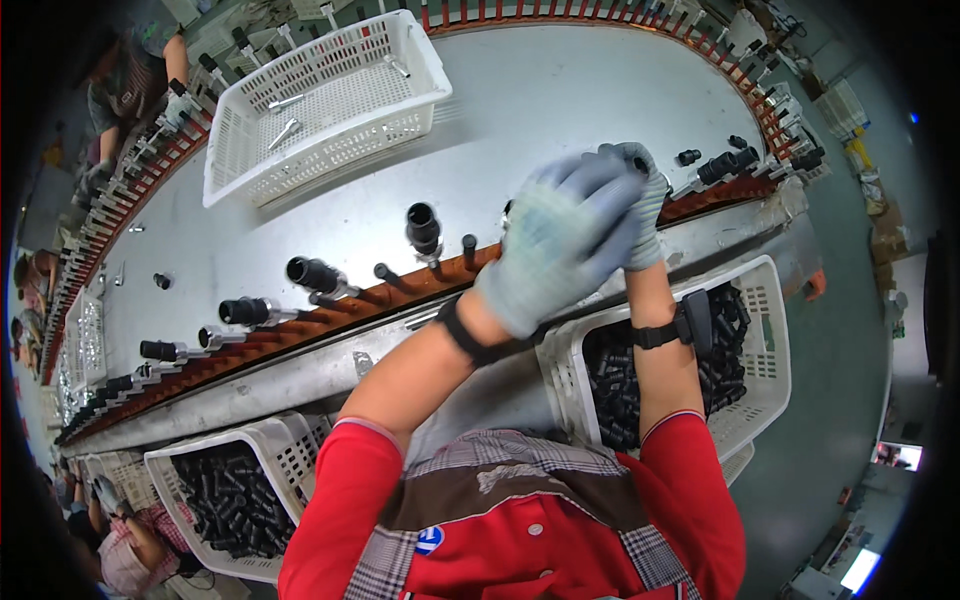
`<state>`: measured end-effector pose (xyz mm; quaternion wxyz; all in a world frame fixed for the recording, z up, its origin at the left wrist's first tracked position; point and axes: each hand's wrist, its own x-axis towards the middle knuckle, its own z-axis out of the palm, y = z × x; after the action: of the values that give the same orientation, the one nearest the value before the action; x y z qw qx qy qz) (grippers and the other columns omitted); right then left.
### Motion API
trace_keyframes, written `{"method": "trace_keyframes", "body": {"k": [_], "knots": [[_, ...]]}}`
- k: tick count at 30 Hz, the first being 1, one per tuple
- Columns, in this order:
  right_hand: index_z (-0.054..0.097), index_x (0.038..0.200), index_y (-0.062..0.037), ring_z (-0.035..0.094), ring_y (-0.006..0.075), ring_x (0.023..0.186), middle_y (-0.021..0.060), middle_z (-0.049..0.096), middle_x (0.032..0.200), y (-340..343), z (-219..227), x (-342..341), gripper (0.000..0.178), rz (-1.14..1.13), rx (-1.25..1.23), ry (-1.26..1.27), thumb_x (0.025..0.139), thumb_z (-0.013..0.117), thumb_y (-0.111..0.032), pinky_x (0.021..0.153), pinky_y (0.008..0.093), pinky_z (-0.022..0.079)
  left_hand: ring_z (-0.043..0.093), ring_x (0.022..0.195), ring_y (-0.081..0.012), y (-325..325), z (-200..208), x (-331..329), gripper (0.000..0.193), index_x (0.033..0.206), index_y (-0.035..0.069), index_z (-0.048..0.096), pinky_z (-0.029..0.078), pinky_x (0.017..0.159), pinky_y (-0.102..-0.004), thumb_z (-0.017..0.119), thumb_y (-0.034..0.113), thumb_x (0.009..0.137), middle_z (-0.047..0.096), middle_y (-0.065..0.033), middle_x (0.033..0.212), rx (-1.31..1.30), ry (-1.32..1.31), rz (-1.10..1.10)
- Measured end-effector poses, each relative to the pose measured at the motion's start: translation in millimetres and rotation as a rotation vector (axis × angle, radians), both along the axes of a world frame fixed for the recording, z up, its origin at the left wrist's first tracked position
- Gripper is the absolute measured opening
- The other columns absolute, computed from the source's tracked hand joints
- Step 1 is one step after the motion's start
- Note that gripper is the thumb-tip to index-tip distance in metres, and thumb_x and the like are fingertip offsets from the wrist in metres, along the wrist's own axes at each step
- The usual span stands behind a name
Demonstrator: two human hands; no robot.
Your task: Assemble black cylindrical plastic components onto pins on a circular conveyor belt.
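My left hand (560, 240), in a grey glove, lies over my right hand (648, 195), also gloved, above the red-brown rim (400, 285) of a big round grey table (560, 110). Both hands are blurred and pressed together; anything between them is hidden. Metal pins stand along the rim, and several carry black cylindrical sleeves (423, 228). A bare black pin (469, 243) stands just left of my hands. Under my right forearm sits a white basket (765, 290) full of loose black sleeves.
A second white basket (285, 440) of black sleeves stands at the lower left. On the table a white basket (420, 55) holds a few metal pins. More sleeved pins (725, 165) sit at the right rim. Other people work at the far left (130, 80) and the lower left (130, 540).
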<state>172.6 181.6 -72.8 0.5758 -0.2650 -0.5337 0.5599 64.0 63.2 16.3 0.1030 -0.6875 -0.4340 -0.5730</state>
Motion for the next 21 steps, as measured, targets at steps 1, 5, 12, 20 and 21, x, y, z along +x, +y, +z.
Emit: {"method": "trace_keyframes", "body": {"k": [1, 5, 12, 20, 21], "knots": [[0.062, 0.094, -0.0051, 0.065, 0.0162, 0.074, 0.0076, 0.069, 0.092, -5, -14, 2, 0.017, 0.061, 0.058, 0.170, 0.087, 0.066, -0.020, 0.061, 0.0297, 0.052, 0.062, 0.075, -0.0297, 18, 10, 1, 0.021, 0.101, 0.008, 0.065, 0.050, 0.070, -0.0417, 0.065, 0.016, 0.082, 0.064, -0.0112, 0.085, 0.095, 0.036, -0.004], [0.062, 0.097, -0.0070, 0.066, 0.0207, 0.076, 0.0075, 0.068, 0.091, -43, -22, -82, 0.021, -0.043, 0.365, -0.119, 0.085, 0.067, -0.023, 0.065, 0.0338, 0.052, 0.062, 0.075, -0.0309, 21, -28, -42, 0.019, 0.094, 0.008, 0.067, 0.050, 0.070, -0.0417, 0.063, 0.023, 0.084, 0.064, -0.0115, 0.086, -0.596, 0.280, 0.080], [0.059, 0.103, -0.0104, 0.065, 0.0303, 0.077, 0.0097, 0.067, 0.088, -107, -42, -166, 0.033, 0.079, 0.695, -0.657, 0.077, 0.069, -0.028, 0.069, 0.0389, 0.053, 0.064, 0.077, -0.0303, -49, -70, -141, 0.019, 0.091, 0.005, 0.069, 0.050, 0.071, -0.0365, 0.059, 0.020, 0.087, 0.065, -0.0144, 0.084, -0.320, -0.129, 0.083], [0.057, 0.105, -0.0082, 0.064, 0.0339, 0.085, 0.0132, 0.066, 0.094, -170, 2, -150, 0.037, 0.050, 0.647, -0.875, 0.076, 0.068, -0.028, 0.074, 0.0437, 0.053, 0.066, 0.082, -0.0283, -104, -47, -129, 0.024, 0.103, 0.002, 0.067, 0.051, 0.077, -0.0357, 0.052, 0.018, 0.092, 0.066, -0.0165, 0.091, -0.388, -0.002, 0.173], [0.057, 0.106, -0.0073, 0.063, 0.0354, 0.090, 0.0151, 0.065, 0.100, -183, 16, -144, 0.038, 0.118, 0.607, -0.982, 0.075, 0.068, -0.027, 0.078, 0.0442, 0.052, 0.066, 0.083, -0.0284, -116, -45, -131, 0.026, 0.109, 0.002, 0.065, 0.051, 0.078, -0.0359, 0.051, 0.018, 0.093, 0.066, -0.0173, 0.095, -0.350, -0.046, 0.145]]}}
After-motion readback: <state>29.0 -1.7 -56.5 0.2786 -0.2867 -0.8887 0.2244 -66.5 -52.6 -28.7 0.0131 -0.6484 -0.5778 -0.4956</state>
